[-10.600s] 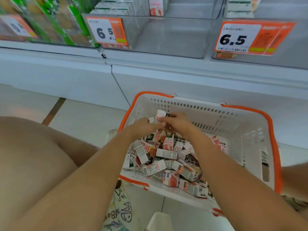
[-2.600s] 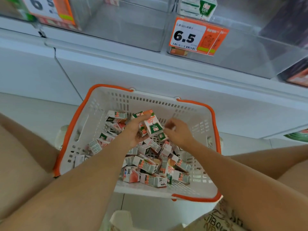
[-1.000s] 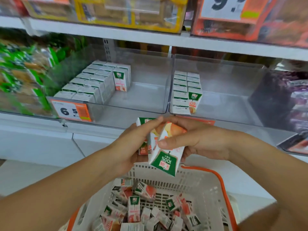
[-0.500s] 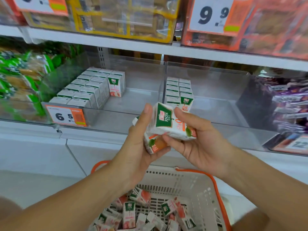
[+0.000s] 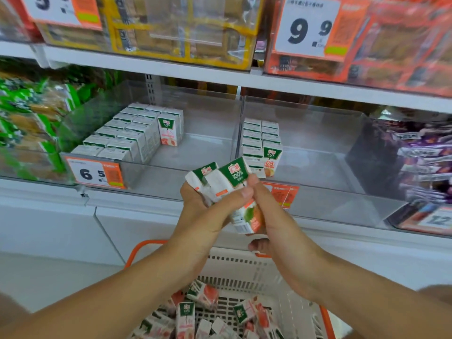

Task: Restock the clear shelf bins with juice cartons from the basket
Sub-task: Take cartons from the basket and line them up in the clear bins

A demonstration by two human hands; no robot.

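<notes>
Our left hand (image 5: pixel 203 211) and right hand (image 5: pixel 264 216) gripped "100%" cartons (image 5: pixel 230 182) together, below tags (image 5: pixel 97 173) reading "6.5".

Basket (image 5: pixel 244 263) cut off at near edge; held cartons (image 5: pixel 227 184) partly hidden by fingers, count unclear; top-left price tag (image 5: pixel 63 11) cropped; far-right purple packs (image 5: pixel 420 162) blurred.

Lighting bright, even and diffuse; shadows soft. Pale haze and faint reflections veil the clear plastic shelf bins (image 5: pixel 210 152). Left of the bins, the green snack packets (image 5: pixel 29 113) are smeared by blur. Wide-angle distortion bends the white shelf edge (image 5: pixel 171 72) above them.
</notes>
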